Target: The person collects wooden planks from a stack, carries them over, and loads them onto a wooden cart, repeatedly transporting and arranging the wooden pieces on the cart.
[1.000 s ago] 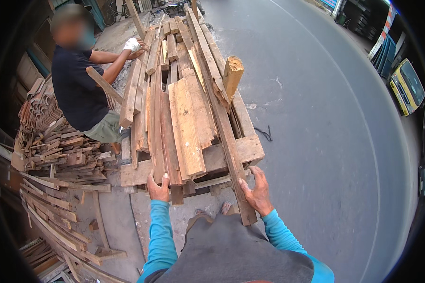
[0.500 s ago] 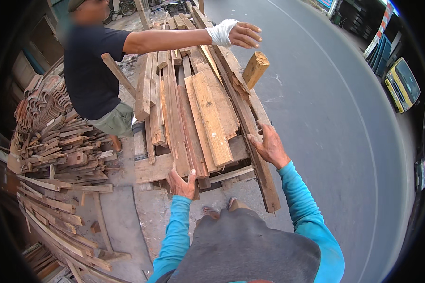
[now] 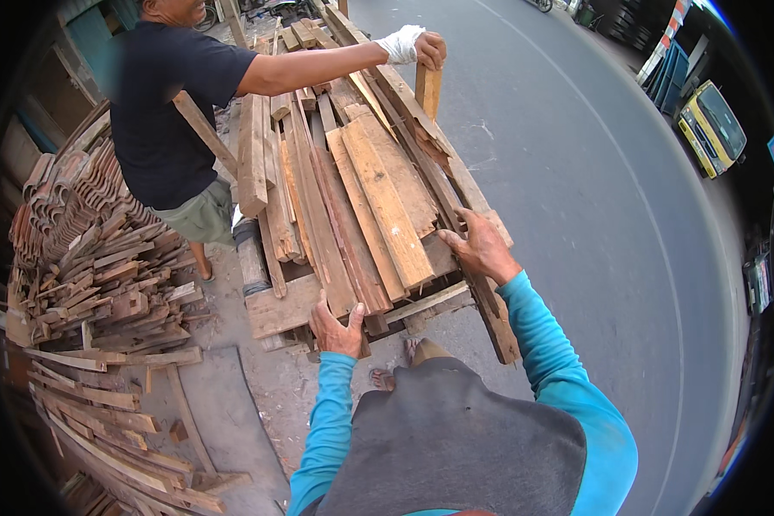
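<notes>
A stack of rough wooden planks (image 3: 365, 198) lies in front of me, its near ends toward me. My left hand (image 3: 336, 328) grips the near end of a dark plank in the stack. My right hand (image 3: 482, 248) rests on a long dark plank (image 3: 456, 206) along the stack's right edge, fingers curled over it. Across the stack a person in a black shirt (image 3: 168, 112) reaches over it; their bandaged hand (image 3: 417, 47) holds a short upright wood block (image 3: 427, 89).
A big heap of scrap wood (image 3: 95, 284) lies on the left. Long loose boards (image 3: 103, 430) spread at lower left. Grey asphalt road (image 3: 611, 215) runs on the right, with a yellow vehicle (image 3: 711, 125) parked at its far edge.
The other person stood up and reached across the stack, taking hold of the short block. My right hand slid further up the long right plank. My left hand stayed on the near plank ends.
</notes>
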